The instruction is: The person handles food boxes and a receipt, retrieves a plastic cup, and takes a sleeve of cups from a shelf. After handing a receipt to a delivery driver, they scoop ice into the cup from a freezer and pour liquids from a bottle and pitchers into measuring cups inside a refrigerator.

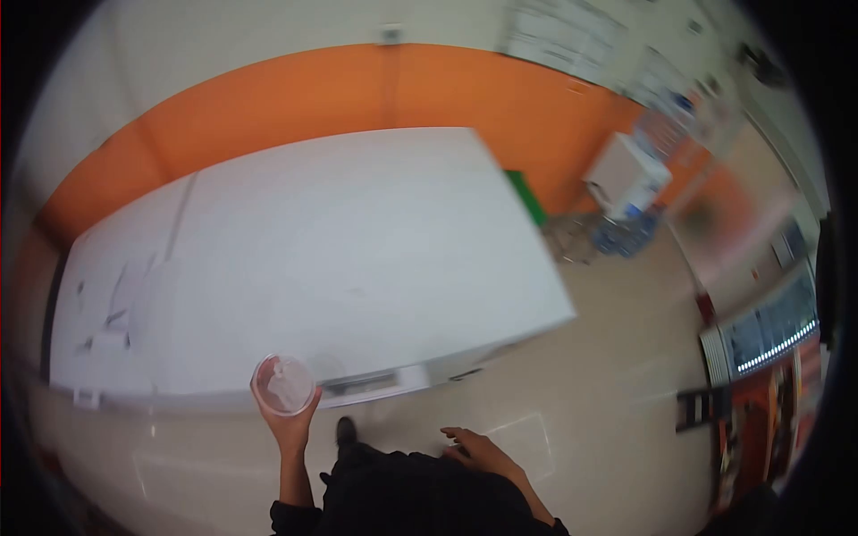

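Cup [286, 384] with pale contents — left grip [288, 420] clamped on it, right grip [483, 451] apart, holding nothing

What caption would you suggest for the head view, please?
Left hand holding a round container near a long white table, right hand free.

Layout: bench [357, 232] along wall [304, 89]; hands at near side.
Wall behind bench. Small items [112, 326] on bench, left end. Cup [286, 386] in left hand [290, 433], at near edge. Right hand [487, 454] before bench, apart from it. 1 foot [346, 432] on floor [608, 393], before bench. Water dispenser [627, 177] beyond right end. Lit display case [770, 326] at far right.
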`<state>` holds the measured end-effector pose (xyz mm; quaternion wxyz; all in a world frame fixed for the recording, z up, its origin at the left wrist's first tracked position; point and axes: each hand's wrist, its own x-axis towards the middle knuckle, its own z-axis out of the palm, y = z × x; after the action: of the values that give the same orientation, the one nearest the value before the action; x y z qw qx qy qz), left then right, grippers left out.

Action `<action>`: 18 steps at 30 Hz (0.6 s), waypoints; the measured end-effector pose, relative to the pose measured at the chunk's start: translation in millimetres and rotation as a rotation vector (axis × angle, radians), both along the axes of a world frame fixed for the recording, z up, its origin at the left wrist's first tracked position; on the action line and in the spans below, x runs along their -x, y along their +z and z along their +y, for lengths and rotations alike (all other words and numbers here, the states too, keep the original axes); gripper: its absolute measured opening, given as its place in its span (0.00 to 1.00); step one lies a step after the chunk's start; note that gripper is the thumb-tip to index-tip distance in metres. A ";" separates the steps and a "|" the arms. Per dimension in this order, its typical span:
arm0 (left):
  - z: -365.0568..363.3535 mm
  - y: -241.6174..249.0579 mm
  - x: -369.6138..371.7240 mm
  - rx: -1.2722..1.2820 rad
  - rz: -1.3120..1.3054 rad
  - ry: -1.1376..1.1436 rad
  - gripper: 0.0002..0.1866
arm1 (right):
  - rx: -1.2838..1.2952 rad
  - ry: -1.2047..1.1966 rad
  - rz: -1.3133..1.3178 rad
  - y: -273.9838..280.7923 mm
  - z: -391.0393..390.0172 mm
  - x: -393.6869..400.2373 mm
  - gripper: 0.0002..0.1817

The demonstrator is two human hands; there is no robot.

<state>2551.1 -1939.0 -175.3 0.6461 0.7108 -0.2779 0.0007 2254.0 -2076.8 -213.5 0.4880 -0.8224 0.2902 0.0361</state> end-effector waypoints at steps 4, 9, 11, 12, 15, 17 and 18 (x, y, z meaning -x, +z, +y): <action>-123.4 -8.4 135.9 -0.021 -0.055 -0.221 0.41 | 0.087 -0.371 0.058 -8.3 -31.6 184.0 0.23; -265.3 -29.0 312.5 0.040 0.137 -0.642 0.41 | 0.175 -0.686 0.123 25.9 -89.1 364.7 0.16; -320.6 -25.8 384.1 0.038 0.194 -0.764 0.41 | 0.229 -0.789 0.056 36.4 -137.4 427.1 0.17; -339.9 -15.9 421.6 0.103 0.167 -0.902 0.42 | 0.273 -0.826 -0.007 36.5 -161.9 455.2 0.18; -428.0 -51.5 509.6 0.032 0.168 -1.106 0.44 | 0.103 -1.137 -0.293 -25.2 -265.8 566.3 0.18; -501.0 -94.9 564.2 -0.268 0.196 -1.178 0.46 | -0.035 -1.331 -0.423 -89.3 -334.5 653.3 0.19; -544.5 -105.5 609.1 -0.240 0.186 -1.203 0.46 | 0.195 -1.434 -0.239 -137.8 -359.7 694.0 0.18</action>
<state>1942.0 -2483.5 -280.8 0.4702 0.4944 -0.5705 -0.4571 1560.0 -2436.5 -351.3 0.3447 -0.4685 0.7038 -0.4078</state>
